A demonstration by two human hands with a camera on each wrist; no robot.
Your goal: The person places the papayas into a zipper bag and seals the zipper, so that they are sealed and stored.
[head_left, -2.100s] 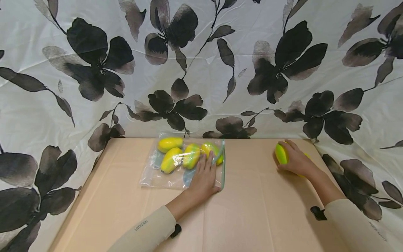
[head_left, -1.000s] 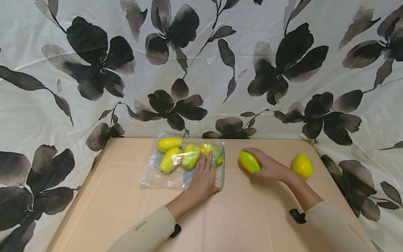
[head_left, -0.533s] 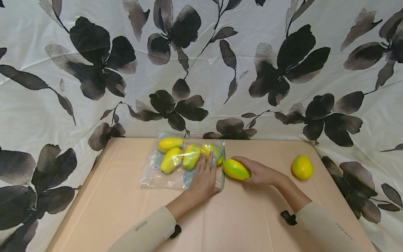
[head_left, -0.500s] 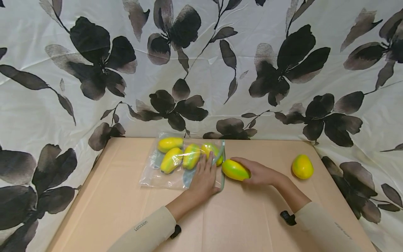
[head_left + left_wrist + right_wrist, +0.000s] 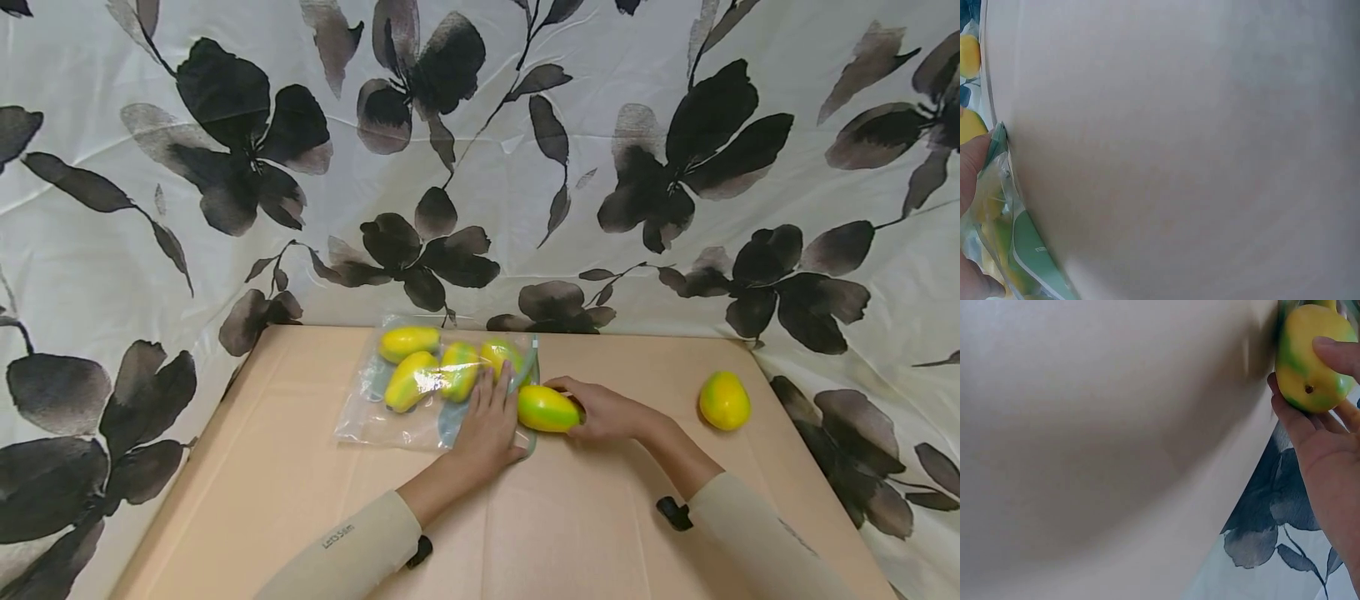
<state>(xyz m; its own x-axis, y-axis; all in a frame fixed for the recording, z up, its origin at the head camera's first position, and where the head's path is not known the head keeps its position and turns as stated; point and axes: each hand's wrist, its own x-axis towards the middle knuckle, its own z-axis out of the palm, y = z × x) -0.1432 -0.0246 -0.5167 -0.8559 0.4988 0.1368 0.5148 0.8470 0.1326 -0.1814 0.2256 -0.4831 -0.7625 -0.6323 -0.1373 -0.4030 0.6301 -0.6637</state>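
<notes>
A white cloth with dark flowers point(image 5: 517, 192) rises behind a tan tabletop point(image 5: 585, 533). At the tabletop's far edge, left of its middle, lies a clear bag point(image 5: 360, 425) with a green edge strip point(image 5: 535, 346) on its right side. The left hand point(image 5: 486, 425) rests on the bag near that strip, its fingers straight. The right hand point(image 5: 603, 412) grasps a yellow-green mango point(image 5: 549, 408) between thumb and fingers, at the strip beside the left hand; whether its tip is inside cannot be told. Four bagged mangoes point(image 5: 459, 371) lie together; one loose mango point(image 5: 724, 401) sits well apart, farther right.
</notes>
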